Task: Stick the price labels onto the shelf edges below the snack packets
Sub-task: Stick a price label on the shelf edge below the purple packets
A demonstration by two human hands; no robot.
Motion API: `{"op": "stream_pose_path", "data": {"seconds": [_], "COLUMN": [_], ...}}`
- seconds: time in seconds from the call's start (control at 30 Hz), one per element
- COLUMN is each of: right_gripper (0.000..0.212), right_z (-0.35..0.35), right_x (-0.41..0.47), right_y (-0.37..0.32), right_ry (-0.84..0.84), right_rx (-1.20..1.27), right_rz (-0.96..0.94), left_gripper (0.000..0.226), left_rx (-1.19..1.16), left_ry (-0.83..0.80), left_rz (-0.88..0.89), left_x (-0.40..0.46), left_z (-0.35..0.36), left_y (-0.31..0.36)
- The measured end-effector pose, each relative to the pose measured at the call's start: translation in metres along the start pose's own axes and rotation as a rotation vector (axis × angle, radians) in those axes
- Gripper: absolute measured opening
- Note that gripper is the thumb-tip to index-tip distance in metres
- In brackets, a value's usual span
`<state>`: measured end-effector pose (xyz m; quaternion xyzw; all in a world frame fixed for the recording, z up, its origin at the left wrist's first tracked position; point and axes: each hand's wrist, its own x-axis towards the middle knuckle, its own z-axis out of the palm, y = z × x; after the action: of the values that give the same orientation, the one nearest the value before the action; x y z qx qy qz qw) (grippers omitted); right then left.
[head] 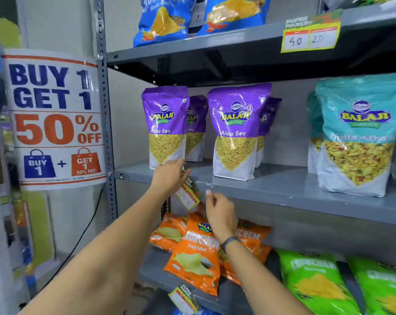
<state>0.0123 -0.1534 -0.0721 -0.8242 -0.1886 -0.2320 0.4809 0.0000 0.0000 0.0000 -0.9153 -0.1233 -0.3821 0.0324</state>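
Nearest, at the bottom shelf edge, a price label (185,300) reads "SUPER MARKET". Just above it lie orange Balaji packets (192,258) marked "Simply Salted", with bright green packets (317,283) to their right.

The person's right hand (219,214) hovers in front of the orange packets with its grip narrow, fingers curled and holding nothing that I can see. The left hand (169,176) reaches to the middle shelf edge (283,196), fingers spread loosely over the top of a tilted price label (189,194). This label has a yellow border, a dark "SUPER MARKET" header and white boxes with red bars; whether it is stuck or merely held I cannot tell.

On that shelf stand purple Balaji Wafers pouches (236,130) reading "Aloo Sev", showing thin yellow strands through their windows, and a teal Balaji pouch (358,137) of mixed snack.

At left a poster (53,119) says "BUY 1 GET 1 50% OFF". Farthest up, a stuck label (310,35) shows "40" and "20" beside blue packets (165,19).
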Motion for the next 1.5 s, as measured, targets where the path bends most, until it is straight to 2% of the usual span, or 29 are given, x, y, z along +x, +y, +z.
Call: {"op": "stream_pose_path", "data": {"seconds": [0.13, 0.23, 0.3, 0.37, 0.47, 0.6, 0.7, 0.77, 0.87, 1.03, 1.23, 1.5], "right_gripper": [0.034, 0.029, 0.028, 0.024, 0.032, 0.047, 0.037, 0.027, 0.027, 0.028, 0.028, 0.027], "right_z": [0.043, 0.06, 0.069, 0.072, 0.066, 0.044, 0.032, 0.03, 0.035, 0.038, 0.032, 0.032], "right_x": [0.011, 0.022, 0.027, 0.03, 0.035, 0.035, 0.026, 0.02, 0.015, 0.016, 0.024, 0.031], "right_y": [-0.007, -0.008, -0.006, -0.004, -0.006, -0.005, -0.004, -0.004, -0.004, -0.002, -0.011, -0.011], "right_ry": [-0.237, -0.22, -0.149, -0.059, 0.006, 0.024, 0.1, 0.156, 0.184, 0.207, 0.32, 0.313], "right_rx": [0.395, 0.61, 0.635, 0.619, 0.569, 0.242, -0.049, -0.19, -0.331, -0.366, -0.305, -0.3], "right_rz": [0.302, 0.382, 0.382, 0.379, 0.357, 0.149, -0.005, -0.076, -0.15, -0.184, -0.211, -0.169], "left_gripper": [0.034, 0.036, 0.036, 0.036, 0.039, 0.038, 0.028, 0.028, 0.029, 0.03, 0.029, 0.038], "left_rx": [-0.12, -0.175, -0.195, -0.251, -0.335, -0.501, -0.592, -0.567, -0.484, -0.453, -0.633, -0.551], "left_ry": [-0.075, -0.154, -0.185, -0.223, -0.29, -0.313, -0.281, -0.221, -0.136, -0.073, -0.049, 0.026], "left_rz": [0.075, 0.157, 0.195, 0.189, 0.174, 0.185, 0.24, 0.28, 0.297, 0.304, 0.192, 0.079], "left_x": [0.01, 0.017, 0.02, 0.024, 0.029, 0.024, 0.011, 0.002, -0.005, -0.008, -0.006, -0.004], "left_z": [0.008, 0.011, 0.016, 0.022, 0.026, 0.027, 0.032, 0.036, 0.043, 0.048, 0.046, 0.044], "left_y": [-0.023, -0.026, -0.028, -0.03, -0.033, -0.043, -0.051, -0.054, -0.054, -0.052, -0.049, -0.036]}}
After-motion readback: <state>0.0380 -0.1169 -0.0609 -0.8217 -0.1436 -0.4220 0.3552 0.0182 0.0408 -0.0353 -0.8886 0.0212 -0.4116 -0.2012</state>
